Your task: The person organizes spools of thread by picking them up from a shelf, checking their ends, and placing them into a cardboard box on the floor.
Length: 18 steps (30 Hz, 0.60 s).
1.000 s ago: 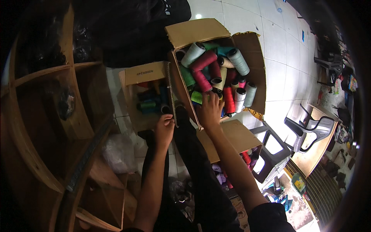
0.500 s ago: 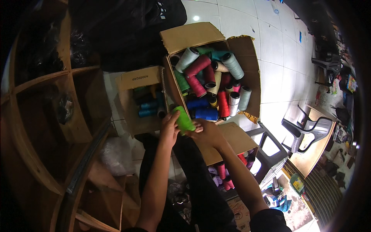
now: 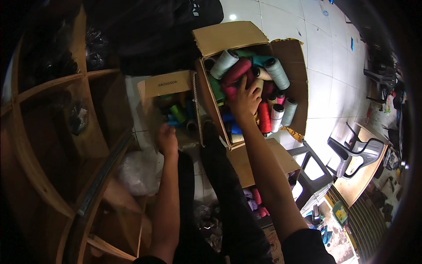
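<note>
My right hand [image 3: 246, 102] is over the larger cardboard box [image 3: 300, 88], fingers spread on or just above a dark red thread cone [image 3: 238, 71]. Pale grey-green cones [image 3: 277, 74], a bright red cone [image 3: 264, 118] and a white cone [image 3: 277, 115] lie around it, partly covered by my hand. My left hand [image 3: 168, 140] is at the near edge of the smaller cardboard box [image 3: 161, 83], its fingers blurred and partly hidden. Inside that box lies a lime green thread cone [image 3: 177, 113], among blue and darker cones in shadow.
A wooden shelf unit [image 3: 48, 90] with compartments stands to the left. Below the larger box, another carton [image 3: 268, 163] holds pink and purple cones. A dark plastic stool [image 3: 303, 171] stands beside it, and a black chair [image 3: 358, 152] is farther right.
The lime green cone has gone from between my hands into the smaller box. My left hand has moved left and down; my right hand has moved up into the larger box.
</note>
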### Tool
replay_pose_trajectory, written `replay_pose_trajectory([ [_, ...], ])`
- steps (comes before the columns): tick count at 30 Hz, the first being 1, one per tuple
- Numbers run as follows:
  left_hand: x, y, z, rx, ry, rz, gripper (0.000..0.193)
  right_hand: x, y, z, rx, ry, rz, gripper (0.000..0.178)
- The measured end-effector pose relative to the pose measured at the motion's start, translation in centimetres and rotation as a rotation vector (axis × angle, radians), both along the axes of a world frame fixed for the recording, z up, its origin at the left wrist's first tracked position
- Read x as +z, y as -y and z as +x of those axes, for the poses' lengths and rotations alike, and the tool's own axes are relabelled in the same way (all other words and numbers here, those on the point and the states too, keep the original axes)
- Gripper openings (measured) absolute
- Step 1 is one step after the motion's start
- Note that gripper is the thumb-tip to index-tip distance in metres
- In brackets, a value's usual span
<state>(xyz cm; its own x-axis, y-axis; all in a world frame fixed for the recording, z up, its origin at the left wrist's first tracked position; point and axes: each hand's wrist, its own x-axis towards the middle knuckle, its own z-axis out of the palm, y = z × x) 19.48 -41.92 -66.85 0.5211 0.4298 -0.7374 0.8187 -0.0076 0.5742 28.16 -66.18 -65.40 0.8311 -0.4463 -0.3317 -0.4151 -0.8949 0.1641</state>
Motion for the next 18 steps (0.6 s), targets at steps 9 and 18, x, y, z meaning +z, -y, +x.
replay_pose_trajectory([
  [9,2.3,2.5,-1.9,0.101,-0.044,-0.434,0.045,4.8,0.7,-1.9,0.010,-0.025,0.154,0.063],
  [18,5.4,7.3,0.7,0.116,0.157,-1.186,0.065,11.1,-2.2,-8.2,-0.207,-0.107,1.306,0.051],
])
